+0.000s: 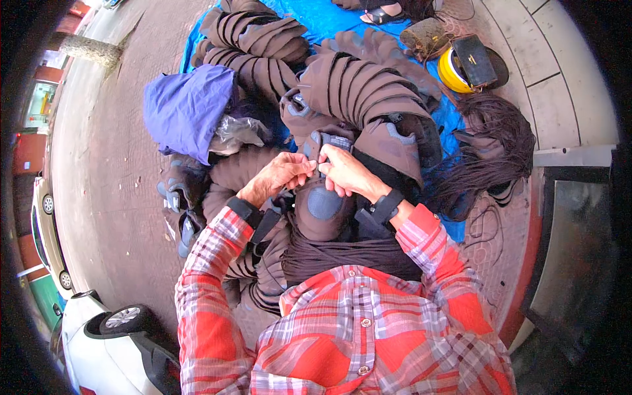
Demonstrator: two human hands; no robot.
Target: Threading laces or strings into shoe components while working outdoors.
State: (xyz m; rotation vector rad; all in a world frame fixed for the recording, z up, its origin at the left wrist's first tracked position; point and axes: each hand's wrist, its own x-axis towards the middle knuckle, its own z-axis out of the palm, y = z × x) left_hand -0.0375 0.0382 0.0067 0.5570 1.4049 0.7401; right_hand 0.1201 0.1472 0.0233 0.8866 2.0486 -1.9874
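A brown shoe upper (317,222) with a rounded blue-grey toe patch lies in front of me, its toe towards my body. My left hand (282,174) is closed in a pinch over its lacing area. Close beside it, my right hand (350,174) pinches too, its fingers curled. The fingertips of both hands nearly meet; whatever is between them is too small to make out. Across my lap rests a thick bundle of dark shoelaces (349,255). Just beyond my hands, more brown uppers (355,89) are nested in a long curved row.
More nested uppers (253,33) lie on a blue tarp (322,14). A purple cloth (187,105) and a grey plastic bag (238,133) sit to the left. Another heap of dark laces (494,141) lies right, below a yellow container (453,71) with a black pouch (475,60). Parked cars stand left.
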